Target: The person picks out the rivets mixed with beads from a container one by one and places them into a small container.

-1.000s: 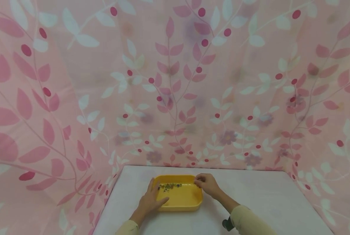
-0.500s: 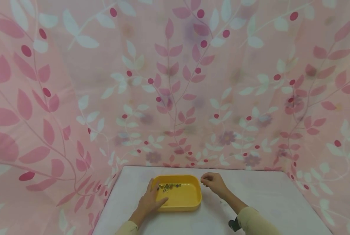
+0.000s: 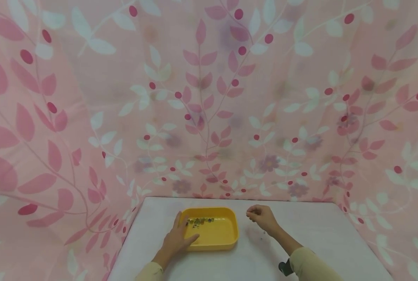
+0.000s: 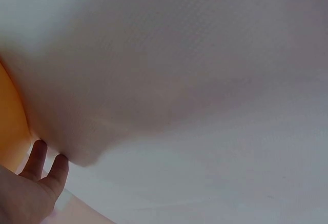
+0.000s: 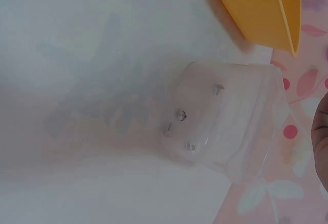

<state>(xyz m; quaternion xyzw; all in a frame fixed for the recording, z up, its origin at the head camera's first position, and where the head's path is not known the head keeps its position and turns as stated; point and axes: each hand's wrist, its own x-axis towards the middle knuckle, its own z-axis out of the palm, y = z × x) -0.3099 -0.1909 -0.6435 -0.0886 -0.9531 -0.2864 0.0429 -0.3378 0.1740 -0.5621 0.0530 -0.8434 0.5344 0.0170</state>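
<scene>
A yellow tray (image 3: 216, 247) lies on the table, with several small glass marbles (image 3: 203, 221) in a row along its far side. Small shiny pieces (image 3: 196, 226) sit just in front of them. My left hand (image 3: 176, 236) rests over the tray's left rim, fingers spread and thumb reaching over the inside. To the right of the tray, my right hand (image 3: 265, 220) is raised with its fingertips together; I cannot tell what is between them. Near it, in the right wrist view, is a clear plastic container (image 5: 236, 126) with several small silvery pieces (image 5: 181, 115) in it.
The white tabletop (image 3: 317, 234) reaches back to a pink leaf-patterned curtain (image 3: 209, 97) that hangs behind it and along both sides. A dark device (image 3: 285, 268) sits by the right sleeve.
My right hand has moved right, from over the tray's right rim to beyond it. The small pieces beneath its wrist now show. My left hand stays at the tray's left side.
</scene>
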